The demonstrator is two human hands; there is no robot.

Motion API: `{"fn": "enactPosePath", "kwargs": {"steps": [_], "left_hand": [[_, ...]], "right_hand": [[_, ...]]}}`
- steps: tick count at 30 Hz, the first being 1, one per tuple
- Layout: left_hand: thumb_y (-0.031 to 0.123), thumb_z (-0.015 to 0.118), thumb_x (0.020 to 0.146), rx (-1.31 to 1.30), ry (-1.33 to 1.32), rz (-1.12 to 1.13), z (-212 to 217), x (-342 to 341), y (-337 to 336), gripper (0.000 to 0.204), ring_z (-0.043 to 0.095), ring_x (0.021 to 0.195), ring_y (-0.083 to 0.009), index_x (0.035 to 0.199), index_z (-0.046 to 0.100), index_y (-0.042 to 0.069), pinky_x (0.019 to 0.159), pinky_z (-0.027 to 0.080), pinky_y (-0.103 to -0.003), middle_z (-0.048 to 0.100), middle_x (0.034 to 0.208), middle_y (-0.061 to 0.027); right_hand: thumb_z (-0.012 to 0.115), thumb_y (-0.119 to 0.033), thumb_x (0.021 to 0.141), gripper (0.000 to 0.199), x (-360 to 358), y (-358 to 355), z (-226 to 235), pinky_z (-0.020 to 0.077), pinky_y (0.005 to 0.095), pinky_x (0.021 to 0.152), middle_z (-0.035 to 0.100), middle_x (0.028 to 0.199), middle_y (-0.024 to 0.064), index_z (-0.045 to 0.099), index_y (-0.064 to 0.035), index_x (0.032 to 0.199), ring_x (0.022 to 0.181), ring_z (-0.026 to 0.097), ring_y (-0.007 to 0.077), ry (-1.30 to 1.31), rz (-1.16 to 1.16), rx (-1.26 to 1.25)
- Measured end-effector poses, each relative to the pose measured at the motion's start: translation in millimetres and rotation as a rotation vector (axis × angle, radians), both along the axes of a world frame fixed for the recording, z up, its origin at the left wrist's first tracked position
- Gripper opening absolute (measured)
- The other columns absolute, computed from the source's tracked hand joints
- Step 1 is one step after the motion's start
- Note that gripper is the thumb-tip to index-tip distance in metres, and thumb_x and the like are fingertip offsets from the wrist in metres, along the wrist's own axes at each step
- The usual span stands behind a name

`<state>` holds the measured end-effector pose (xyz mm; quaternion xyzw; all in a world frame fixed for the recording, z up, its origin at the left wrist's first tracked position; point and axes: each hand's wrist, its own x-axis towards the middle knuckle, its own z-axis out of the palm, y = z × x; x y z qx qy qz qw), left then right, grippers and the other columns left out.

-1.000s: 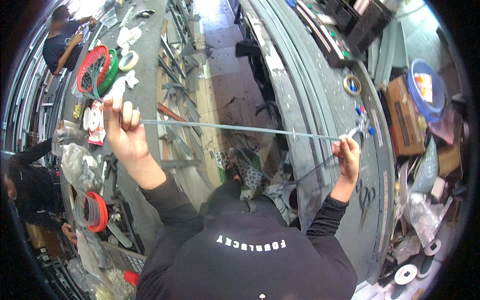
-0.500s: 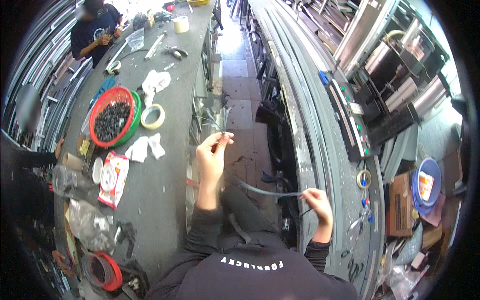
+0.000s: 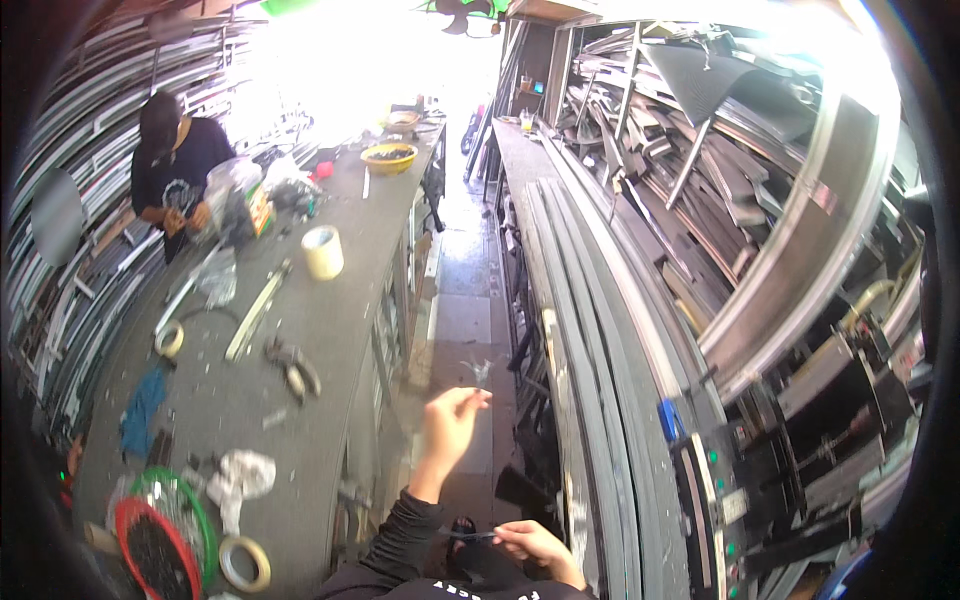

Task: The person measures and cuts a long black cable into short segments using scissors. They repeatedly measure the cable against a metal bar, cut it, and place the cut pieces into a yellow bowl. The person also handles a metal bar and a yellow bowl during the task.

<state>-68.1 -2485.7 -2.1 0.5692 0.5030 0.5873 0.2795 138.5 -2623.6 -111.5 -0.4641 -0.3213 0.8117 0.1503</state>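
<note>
At the bottom centre of the frame the right hand (image 3: pixel 535 545) pinches the lower end of a thin strip (image 3: pixel 470 535), close to the body. Just above, the left hand (image 3: pixel 450 420) is raised, fingertips closed on the strip's frayed upper end (image 3: pixel 478 372). Between the hands the strip is too thin to follow. Both hands sit over the narrow aisle floor (image 3: pixel 465 300). The workbench edge (image 3: pixel 375 330) lies left, stacked metal profiles (image 3: pixel 580 330) right. Upper left, another person (image 3: pixel 175 165) stands at the bench.

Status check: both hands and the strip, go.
Left hand raised, fingers pinching the frayed end of the thin strip. Right hand low, gripping the other end by the lap. Nothing between the hands; metal profiles close on the right.
</note>
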Motion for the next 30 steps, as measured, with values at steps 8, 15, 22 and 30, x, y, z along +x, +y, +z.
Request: {"fn": "enactPosePath", "kwargs": {"steps": [8,15,22,30], "left_hand": [[0.017,0.062,0.090,0.098,-0.161,-0.032,38.2,-19.2,208.3,0.021,0.064,0.070,-0.0165,0.086,0.070,-0.002,0.065,0.047,-0.028,0.067,0.074,-0.0091],[0.020,0.061,0.092,0.187,-0.240,0.035,54.7,-74.2,428.5,0.023,0.061,0.072,-0.0108,0.086,0.070,-0.001,0.067,0.044,-0.024,0.066,0.073,-0.0043],[0.020,0.062,0.093,0.129,-0.654,-0.102,91.8,-113.2,650.5,0.022,0.033,0.050,-0.0003,0.089,0.068,0.000,0.045,0.023,-0.019,0.060,0.070,-0.0005],[0.019,0.058,0.095,0.044,-0.939,-0.436,71.8,-102.4,897.8,0.020,0.031,0.049,-0.0011,0.095,0.063,-0.001,0.045,0.022,-0.020,0.056,0.076,0.0012]], "right_hand": [[0.048,-0.019,0.098,0.021,34.4,211.7,40.8,0.0234,0.0223,0.043,0.034,0.052,-0.0058,0.057,-0.0023,0.089,0.043,0.027,0.0057,0.393,-0.351,-0.126],[0.055,-0.021,0.094,0.019,-2.9,417.2,68.3,0.0207,0.0217,0.039,0.031,0.049,-0.0076,0.054,-0.0096,0.079,0.040,0.026,0.0056,0.222,-0.605,-0.006],[0.055,-0.011,0.091,0.014,32.2,597.4,154.3,0.0218,0.0221,0.037,0.029,0.050,-0.0088,0.052,-0.0129,0.077,0.040,0.025,0.0047,0.238,-0.949,0.254],[0.040,-0.032,0.101,0.033,111.9,770.5,260.2,0.0162,0.0268,0.037,0.020,0.049,-0.0100,0.061,-0.0066,0.096,0.037,0.012,0.0068,0.401,-1.045,1.032]]}}
